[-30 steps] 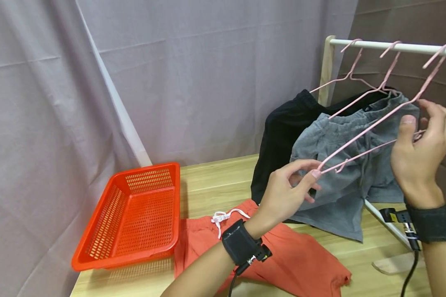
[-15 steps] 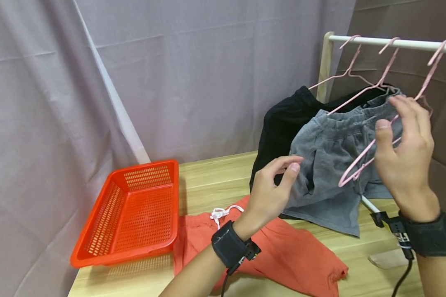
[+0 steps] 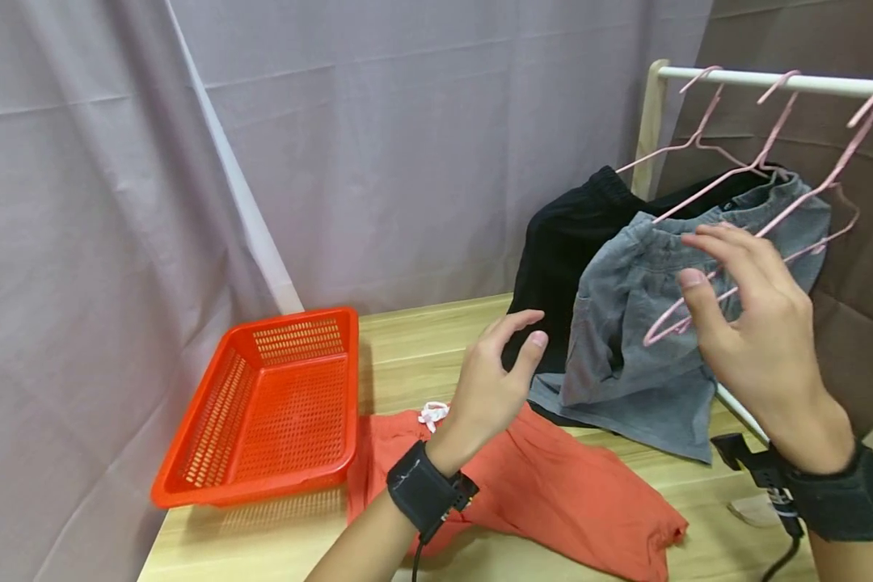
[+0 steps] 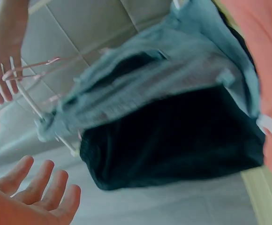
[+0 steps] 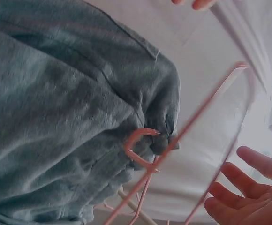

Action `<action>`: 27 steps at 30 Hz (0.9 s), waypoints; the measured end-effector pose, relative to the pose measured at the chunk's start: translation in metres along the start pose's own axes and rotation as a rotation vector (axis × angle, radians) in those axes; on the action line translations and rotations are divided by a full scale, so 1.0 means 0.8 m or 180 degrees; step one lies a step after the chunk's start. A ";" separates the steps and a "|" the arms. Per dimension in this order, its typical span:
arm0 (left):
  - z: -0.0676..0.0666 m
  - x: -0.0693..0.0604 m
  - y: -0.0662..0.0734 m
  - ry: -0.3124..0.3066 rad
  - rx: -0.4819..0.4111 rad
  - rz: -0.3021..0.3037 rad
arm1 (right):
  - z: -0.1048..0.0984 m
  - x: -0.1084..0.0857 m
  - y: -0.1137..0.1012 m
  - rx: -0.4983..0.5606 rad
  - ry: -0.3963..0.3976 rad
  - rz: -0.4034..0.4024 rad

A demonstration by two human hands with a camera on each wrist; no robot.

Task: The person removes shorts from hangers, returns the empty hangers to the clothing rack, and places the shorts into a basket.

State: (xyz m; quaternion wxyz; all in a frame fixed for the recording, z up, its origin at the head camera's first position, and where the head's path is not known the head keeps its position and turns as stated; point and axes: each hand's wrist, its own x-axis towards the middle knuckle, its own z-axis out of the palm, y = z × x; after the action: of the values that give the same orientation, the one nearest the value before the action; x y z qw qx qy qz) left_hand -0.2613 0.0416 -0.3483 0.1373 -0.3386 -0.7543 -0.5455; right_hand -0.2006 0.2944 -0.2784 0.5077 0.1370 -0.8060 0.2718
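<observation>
A bare pink clothes hanger (image 3: pixel 854 144) hangs nearest me on the rail. My right hand (image 3: pixel 760 331) is in front of it with fingers spread and nothing held; in the right wrist view, the hand (image 5: pixel 248 192) is beside the hanger wire. My left hand (image 3: pixel 491 384) hovers over orange shorts (image 3: pixel 560 501), thumb and fingers apart around nothing. These shorts lie on the table, their white drawstring (image 3: pixel 432 415) partly behind my left hand. Grey shorts (image 3: pixel 629 323) hang behind the bare hanger, and black shorts (image 3: pixel 556 242) hang behind those.
At the left is an orange-red plastic basket (image 3: pixel 352 388) with nothing in it. The white rail (image 3: pixel 742 78) runs along the right on a wooden post (image 3: pixel 651 129). Wood-grain table (image 3: pixel 436 331) shows between the basket and the shorts. Grey curtain (image 3: pixel 422 162) hangs behind.
My left hand has let go of the hanger's end and moved left and down above the orange shorts. My right hand has come away leftward, and the hanger has swung.
</observation>
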 end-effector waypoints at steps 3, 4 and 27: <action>-0.013 -0.008 -0.015 0.0051 0.0175 -0.0227 | 0.007 -0.005 -0.003 -0.0019 -0.0114 -0.0084; -0.017 -0.011 -0.020 0.0054 0.0242 -0.0297 | 0.010 -0.007 -0.004 -0.0018 -0.0140 -0.0131; -0.057 -0.054 -0.094 -0.0408 0.1463 -0.1081 | 0.104 -0.084 -0.029 -0.0010 -0.0280 -0.1190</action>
State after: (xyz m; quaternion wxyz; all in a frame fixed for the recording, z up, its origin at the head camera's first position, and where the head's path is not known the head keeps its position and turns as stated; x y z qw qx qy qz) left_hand -0.2864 -0.0291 -0.4115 0.0692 -0.2014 -0.9111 -0.3529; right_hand -0.2208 0.2239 -0.3597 0.5139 0.2953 -0.7883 0.1652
